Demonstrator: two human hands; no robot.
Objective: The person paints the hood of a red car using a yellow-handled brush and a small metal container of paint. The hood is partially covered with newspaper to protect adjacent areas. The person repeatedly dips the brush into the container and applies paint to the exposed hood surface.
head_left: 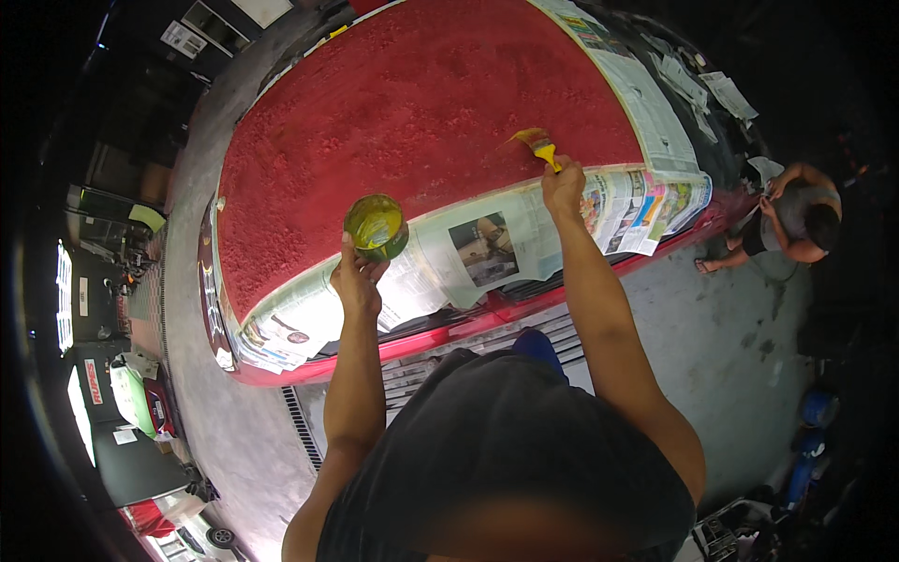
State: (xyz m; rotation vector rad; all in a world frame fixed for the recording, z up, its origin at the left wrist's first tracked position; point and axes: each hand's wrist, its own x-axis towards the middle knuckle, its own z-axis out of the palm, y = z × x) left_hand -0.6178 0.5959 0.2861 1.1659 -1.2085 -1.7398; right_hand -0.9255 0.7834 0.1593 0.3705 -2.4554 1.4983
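My left hand [361, 281] grips a small round tin [373, 227] with yellow-green paint inside, held over the near edge of a car panel [393, 112] with a red, blistered, rough surface. My right hand [564, 187] holds a yellow-handled paintbrush [541, 148], its bristles on or just over the red surface right of the tin; contact is unclear. Newspaper sheets [403, 286] are taped along the panel's near edge, and more paper [618, 84] covers its right edge.
A co-worker [801, 215] crouches by the car's right corner. A floor drain grate [304, 421] runs below the bumper. Blue cylinders [810, 440] are at lower right. Other vehicles [140, 393] and equipment are at the left.
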